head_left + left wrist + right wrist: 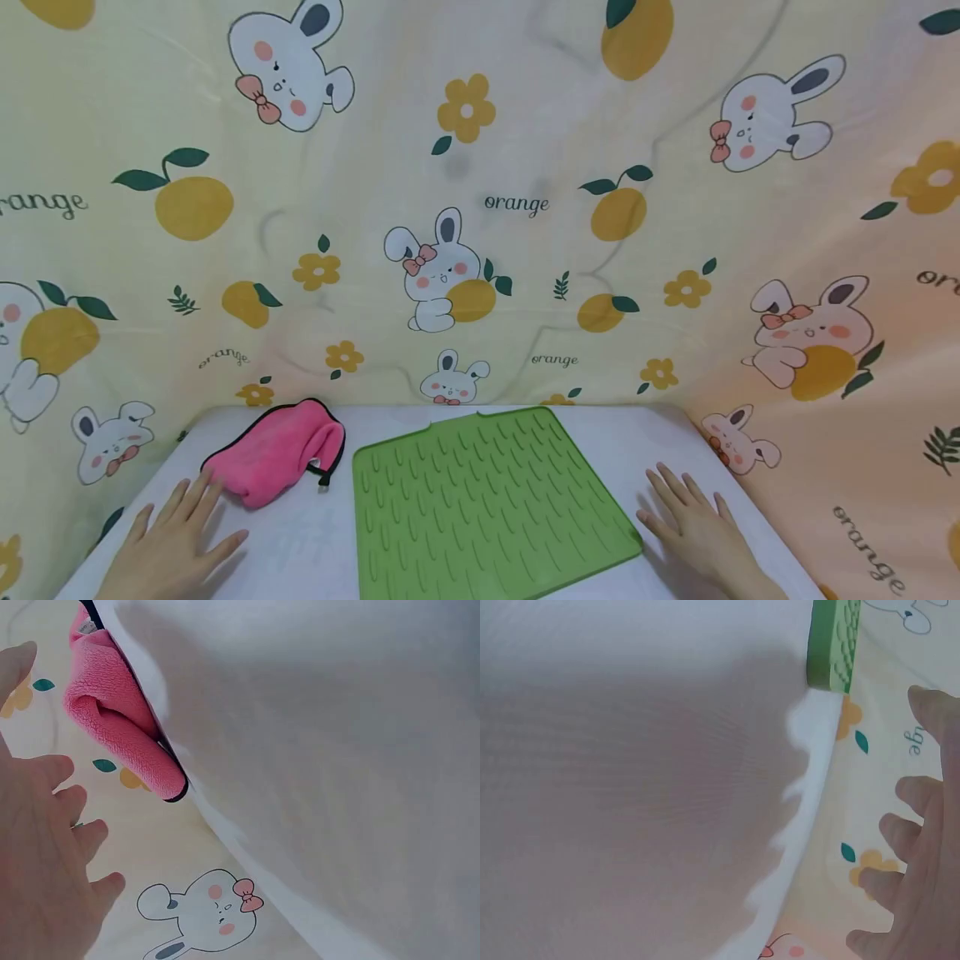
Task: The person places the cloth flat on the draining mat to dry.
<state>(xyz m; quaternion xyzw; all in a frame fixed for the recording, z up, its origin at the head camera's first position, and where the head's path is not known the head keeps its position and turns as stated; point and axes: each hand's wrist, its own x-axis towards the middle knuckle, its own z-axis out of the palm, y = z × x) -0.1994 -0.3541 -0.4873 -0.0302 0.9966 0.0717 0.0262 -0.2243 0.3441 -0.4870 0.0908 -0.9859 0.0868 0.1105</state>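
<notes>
Fingers spread, my left hand (171, 546) is low on the left in the head view, its fingertips right at the near edge of a pink fleecy cloth pouch (273, 454) with black trim and a cord. The left wrist view shows the same pouch (116, 712) beyond the hand (45, 855). A green textured mat (480, 508) with raised ridges lies at the middle of the table. Just right of its corner, my right hand (697, 533) has its fingers extended and holds nothing. In the right wrist view, the mat's edge (832, 649) shows past the fingers (900, 832).
The table has a white top (292, 550). Behind it and along both sides hangs a pale yellow fabric (525, 275) printed with rabbits, oranges and flowers, meeting the table's far edge.
</notes>
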